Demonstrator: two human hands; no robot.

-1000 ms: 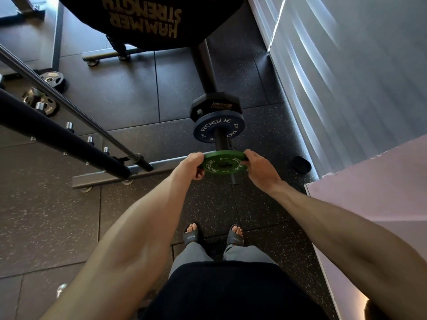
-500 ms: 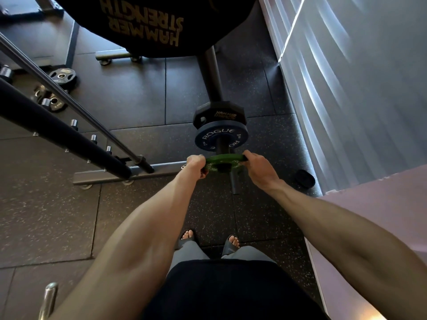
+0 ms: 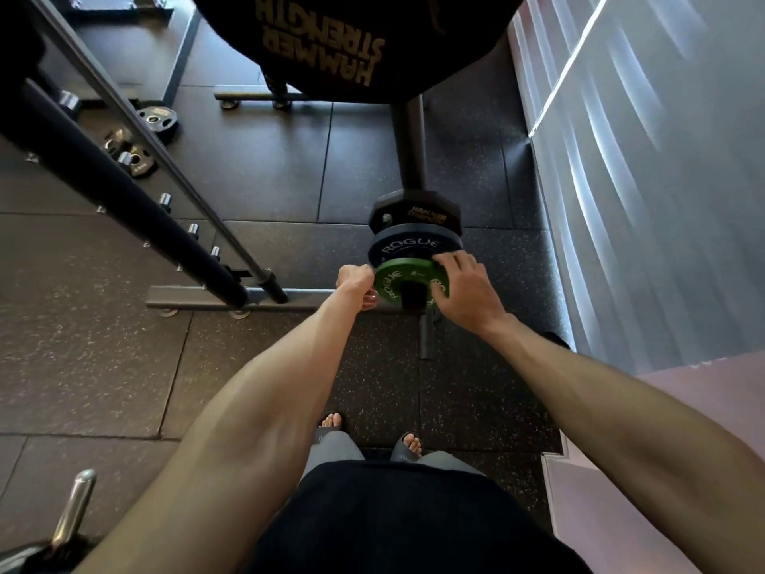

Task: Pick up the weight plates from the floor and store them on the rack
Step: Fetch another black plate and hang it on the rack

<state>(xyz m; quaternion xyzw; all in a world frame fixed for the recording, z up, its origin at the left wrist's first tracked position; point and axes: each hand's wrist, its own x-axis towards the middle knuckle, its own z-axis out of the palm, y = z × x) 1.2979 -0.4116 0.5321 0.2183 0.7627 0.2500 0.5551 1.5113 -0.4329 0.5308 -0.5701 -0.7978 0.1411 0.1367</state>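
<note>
Head view: green plate [image 3: 397,279] sits on rack peg [image 3: 425,339] against blue plate [image 3: 410,245]. Right hand [image 3: 463,292] grips its rim; left hand [image 3: 355,283] curled beside rim (grip unclear). Rigid, small, likely light; hold opposite edges.

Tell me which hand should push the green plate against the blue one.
Right. The right hand grips the green plate across its face and rim, in front of the blue plate; the left hand is curled beside the left edge, grip unclear.

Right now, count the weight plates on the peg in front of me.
3: black plate deepest, blue plate in front of it, green plate nearest the end of the peg. Others behind may be hidden.
</note>
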